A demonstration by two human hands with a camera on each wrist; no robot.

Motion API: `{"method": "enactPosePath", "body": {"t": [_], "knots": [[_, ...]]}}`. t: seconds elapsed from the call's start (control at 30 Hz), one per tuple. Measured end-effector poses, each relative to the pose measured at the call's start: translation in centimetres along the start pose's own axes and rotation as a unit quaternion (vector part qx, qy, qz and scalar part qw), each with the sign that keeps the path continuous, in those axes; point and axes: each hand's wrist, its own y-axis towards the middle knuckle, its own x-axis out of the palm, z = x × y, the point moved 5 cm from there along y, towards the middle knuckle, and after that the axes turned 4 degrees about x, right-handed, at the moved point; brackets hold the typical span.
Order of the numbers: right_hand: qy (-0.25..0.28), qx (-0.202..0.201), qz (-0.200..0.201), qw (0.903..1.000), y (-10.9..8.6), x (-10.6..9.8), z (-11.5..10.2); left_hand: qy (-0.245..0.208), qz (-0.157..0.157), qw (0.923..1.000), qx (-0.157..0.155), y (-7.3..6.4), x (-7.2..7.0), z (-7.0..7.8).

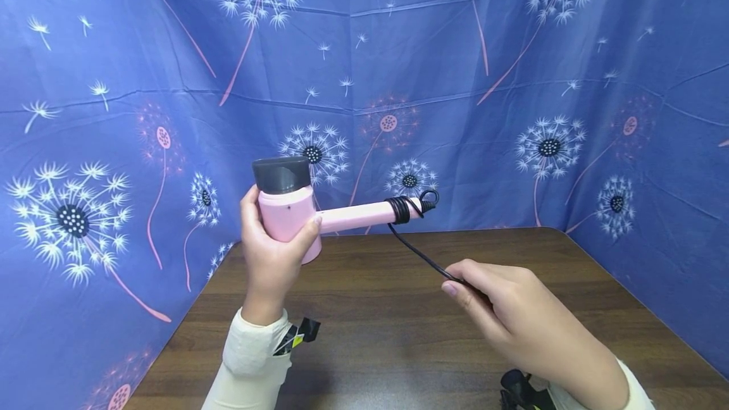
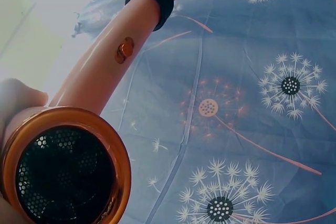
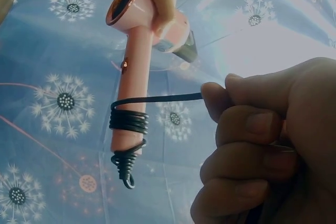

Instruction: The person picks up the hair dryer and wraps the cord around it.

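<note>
A pink hair dryer (image 1: pixel 287 212) with a dark nozzle (image 1: pixel 281 174) is held up above the table, its handle (image 1: pixel 359 216) pointing right. My left hand (image 1: pixel 270 258) grips it round the barrel. Several turns of black cord (image 3: pixel 129 121) are wound round the handle near its end. From there the cord runs taut to my right hand (image 1: pixel 512 309), which pinches it between thumb and forefinger. In the right wrist view the other fingers (image 3: pixel 241 163) of that hand are curled. The left wrist view shows the round mesh intake (image 2: pixel 65 174) and a copper-coloured switch (image 2: pixel 125 50) on the handle.
Below the hands lies a brown wooden table (image 1: pixel 387 321). A blue curtain (image 1: pixel 353 49) with dandelion prints hangs behind it and along both sides. Small black devices are strapped at the left wrist (image 1: pixel 296 338) and right wrist (image 1: pixel 521 390).
</note>
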Motion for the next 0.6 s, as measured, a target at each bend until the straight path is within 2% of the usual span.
{"method": "enactPosePath", "body": {"t": [0.2, 0.43, 0.6], "knots": [[0.001, -0.016, 0.033, 0.9993, -0.1, -0.9, 0.1, 0.01, -0.026, 0.9996, -0.002, -0.1, 0.2, 0.2], [0.013, -0.087, 0.126, 0.9881, 0.3, -2.2, -0.1, 0.021, -0.046, 0.9987, 0.0, -0.4, 0.5, 0.4], [0.029, -0.084, 0.145, 0.9854, 0.3, -2.6, -0.2, 0.032, -0.063, 0.9975, 0.005, -0.5, 0.8, 0.9]]}}
